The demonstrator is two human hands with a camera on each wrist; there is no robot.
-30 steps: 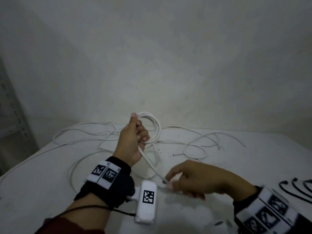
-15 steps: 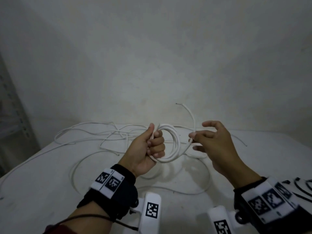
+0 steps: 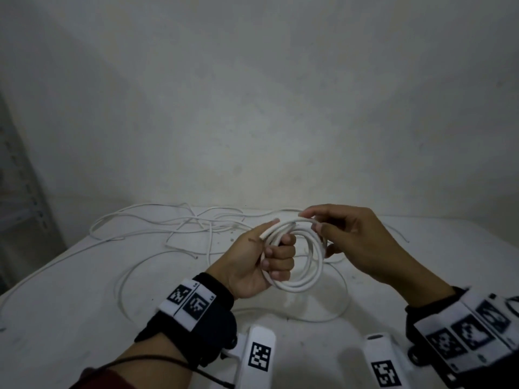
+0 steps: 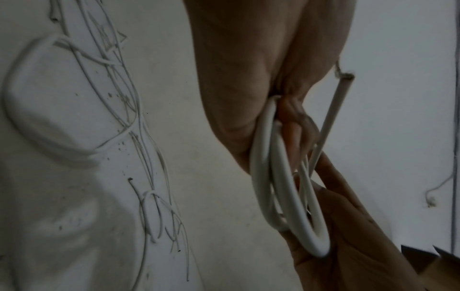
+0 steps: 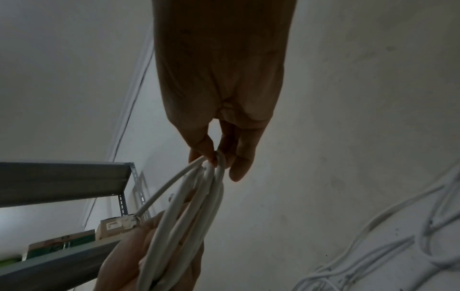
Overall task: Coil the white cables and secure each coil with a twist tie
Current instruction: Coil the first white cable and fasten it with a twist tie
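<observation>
A coil of white cable [image 3: 304,282] hangs above the table between both hands. My left hand [image 3: 261,265] grips its left side with curled fingers, and the cable's cut end [image 3: 264,235] sticks out by the thumb. My right hand [image 3: 345,242] pinches the coil's upper right between thumb and fingers. The left wrist view shows several loops of the coil [image 4: 283,196] and the free end [image 4: 343,82]. In the right wrist view, the thumb and fingers [image 5: 219,153] close on the coil [image 5: 189,206]. No twist tie shows on the coil.
Loose white cables [image 3: 174,226] sprawl over the white table [image 3: 70,304] behind and under the hands. Black loops [image 3: 514,303] lie at the right edge. A metal shelf [image 5: 74,181] with boxes stands to the left. A grey wall rises behind.
The right hand lifted the cable's tail from the table, laid it round as another loop, and now pinches the coil. The left hand turned and lowered slightly with the coil.
</observation>
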